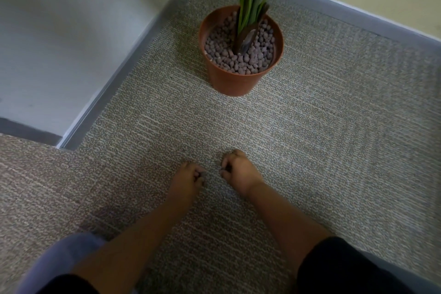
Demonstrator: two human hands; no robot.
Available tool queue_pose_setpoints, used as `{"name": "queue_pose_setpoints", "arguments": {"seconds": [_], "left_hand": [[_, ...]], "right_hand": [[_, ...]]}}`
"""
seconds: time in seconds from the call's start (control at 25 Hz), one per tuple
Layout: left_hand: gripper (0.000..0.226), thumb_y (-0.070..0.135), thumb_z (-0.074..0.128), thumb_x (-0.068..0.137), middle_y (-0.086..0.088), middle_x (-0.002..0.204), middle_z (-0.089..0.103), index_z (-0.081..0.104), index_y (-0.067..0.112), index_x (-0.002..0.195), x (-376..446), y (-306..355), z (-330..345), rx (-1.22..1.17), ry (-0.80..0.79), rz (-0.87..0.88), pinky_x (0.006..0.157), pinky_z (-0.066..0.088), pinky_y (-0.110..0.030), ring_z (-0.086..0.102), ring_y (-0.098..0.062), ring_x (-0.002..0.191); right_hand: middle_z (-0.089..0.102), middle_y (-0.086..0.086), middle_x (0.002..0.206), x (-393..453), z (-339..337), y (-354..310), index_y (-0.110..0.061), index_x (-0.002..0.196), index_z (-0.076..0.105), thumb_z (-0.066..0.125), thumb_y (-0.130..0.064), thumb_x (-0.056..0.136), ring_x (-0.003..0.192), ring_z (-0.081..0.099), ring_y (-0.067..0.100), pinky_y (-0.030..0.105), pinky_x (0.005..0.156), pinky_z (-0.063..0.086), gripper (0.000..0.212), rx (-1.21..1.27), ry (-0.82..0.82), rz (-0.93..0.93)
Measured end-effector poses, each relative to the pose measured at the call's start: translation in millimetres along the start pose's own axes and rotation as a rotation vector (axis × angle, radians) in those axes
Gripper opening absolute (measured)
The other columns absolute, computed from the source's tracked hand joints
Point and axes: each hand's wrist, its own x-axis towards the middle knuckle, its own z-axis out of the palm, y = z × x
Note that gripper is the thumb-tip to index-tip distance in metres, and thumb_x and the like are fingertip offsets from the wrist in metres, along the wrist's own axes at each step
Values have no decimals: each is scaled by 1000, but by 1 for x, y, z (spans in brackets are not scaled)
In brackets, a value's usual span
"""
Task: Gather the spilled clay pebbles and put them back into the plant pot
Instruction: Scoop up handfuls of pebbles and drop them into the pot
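One head-worn camera looks forward and steeply down at the carpet (310,126). Both hands sit near, low in view. The plant pot (232,79) stands farther off, toward the top.

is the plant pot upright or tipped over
Upright. The plant pot stands on its base on the carpet, its rim level and clay pebbles inside.

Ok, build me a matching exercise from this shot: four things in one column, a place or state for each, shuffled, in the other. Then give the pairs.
Things
1. plant pot
2. clay pebbles
3. left hand
4. right hand

Places or states
A. heaped around the green stems
B. curled on the carpet, nearer the wall corner
C. upright on the carpet near the baseboard
D. curled on the carpet, fingers pinched together

Pairs: 1-C, 2-A, 3-B, 4-D
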Motion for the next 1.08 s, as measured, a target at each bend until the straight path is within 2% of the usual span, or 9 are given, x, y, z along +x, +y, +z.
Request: {"name": "queue_pose_setpoints", "arguments": {"seconds": [0.16, 0.32, 0.4, 0.52, 0.6, 0.72, 0.88, 0.96, 1.08], "left_hand": [[18, 3, 61, 84, -21, 99, 66, 67, -2, 100, 1, -8, -8, -60, 93, -106, 79, 43, -26, 62, -29, 93], [15, 4, 56, 88, -21, 95, 68, 67, -1, 98, 5, -17, -21, -113, 22, -199, 84, 50, -36, 66, -30, 87], [16, 1, 51, 91, -16, 83, 62, 64, 4, 84, 5, -15, -27, -349, -29, -315, 73, 55, -35, 64, -19, 66], [30, 0, 42, 93, -9, 61, 48, 55, 7, 68, 4, -10, -33, -790, -5, -546, 40, 49, -15, 49, -12, 51], [31, 0, 34, 93, -8, 55, 48, 52, 4, 68, -1, -8, -39, -1045, 24, -643, 35, 44, -13, 49, -12, 45], [30, 0, 27, 93, -10, 68, 44, 51, 2, 75, -3, -2, -49, -1271, 14, -603, 62, 51, -26, 48, -18, 61], [24, 3, 33, 95, -10, 78, 50, 53, 3, 82, 20, 31, -69, -1335, -34, -458, 96, 44, -38, 53, -18, 76], [21, 4, 34, 95, -11, 84, 54, 54, 0, 89, 36, 56, -82, -1405, -39, -391, 101, 42, -38, 57, -20, 83], [22, 5, 36, 93, -12, 85, 59, 55, -3, 98, 61, 103, -105, -1527, -67, -268, 92, 51, -34, 62, -21, 84]], "right_hand": [[54, 10, 106, 8, 2, -10, -12, 99, 57, 60, -15, 84, 93, 58, 26, 31, 84, 48, 15, 65, 78, 5], [46, 12, 119, 15, 5, -17, -11, 110, 56, 62, -15, 83, 100, 57, 29, 30, 89, 46, 28, -60, -47, -18], [47, 14, 118, 15, 4, -19, -8, 104, 58, 61, -14, 83, 99, 57, 31, 30, 87, 45, 22, -115, -79, -40], [58, 13, 100, 17, 0, -16, -6, 93, 61, 62, -10, 81, 90, 58, 25, 27, 78, 44, 12, -76, -97, -22], [60, 9, 83, 15, -3, -11, -10, 87, 64, 64, -8, 80, 74, 56, 17, 17, 61, 43, 8, 81, -78, 112], [57, 7, 64, 16, -12, -9, -13, 68, 59, 59, -8, 86, 42, 50, 6, 10, 37, 38, 18, 514, -45, 373], [55, 7, 60, 31, -42, -19, -15, 65, 57, 54, -10, 92, 34, 49, 4, 15, 37, 44, 28, 892, 80, 439], [60, 6, 64, 40, -67, -32, -12, 76, 59, 50, -7, 94, 41, 56, 4, 16, 40, 49, 21, 1121, 107, 443], [69, 2, 61, 50, -108, -58, -10, 86, 60, 51, -9, 94, 52, 66, 7, 18, 49, 56, 12, 1506, 92, 352]]}}
